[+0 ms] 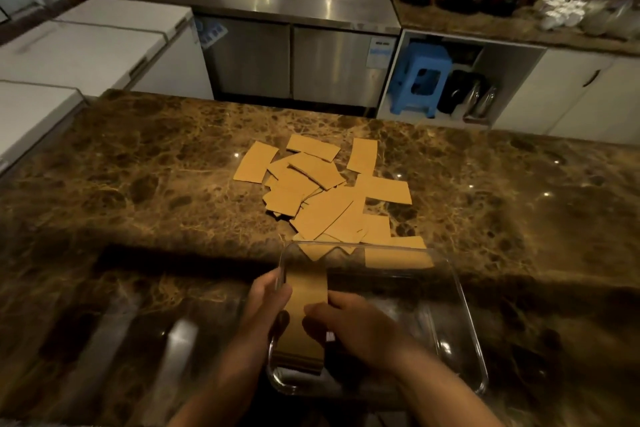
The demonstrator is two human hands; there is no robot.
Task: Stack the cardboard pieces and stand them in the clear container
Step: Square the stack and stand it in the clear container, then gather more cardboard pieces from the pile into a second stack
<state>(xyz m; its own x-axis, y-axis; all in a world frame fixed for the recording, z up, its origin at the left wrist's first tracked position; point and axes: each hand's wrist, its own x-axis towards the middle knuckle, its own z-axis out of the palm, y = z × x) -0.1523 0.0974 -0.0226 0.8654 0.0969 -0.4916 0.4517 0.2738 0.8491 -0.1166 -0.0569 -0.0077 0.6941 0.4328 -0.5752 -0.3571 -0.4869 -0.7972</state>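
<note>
A clear rectangular container (460, 305) sits on the brown marble counter near me. A stack of tan cardboard pieces (304, 291) stands against its left wall. My left hand (268, 298) grips the container's left rim, thumb pressing the stack. My right hand (343, 322) is inside the container, fingers closed on the stack from the right. Several loose cardboard pieces (322, 191) lie scattered in an overlapping pile on the counter just beyond the container.
The marble counter (138, 184) spreads wide on both sides. White chest freezers (86, 42) stand at the left. Beyond the counter are a steel cabinet (294, 55) and a blue stool (420, 76) under a shelf.
</note>
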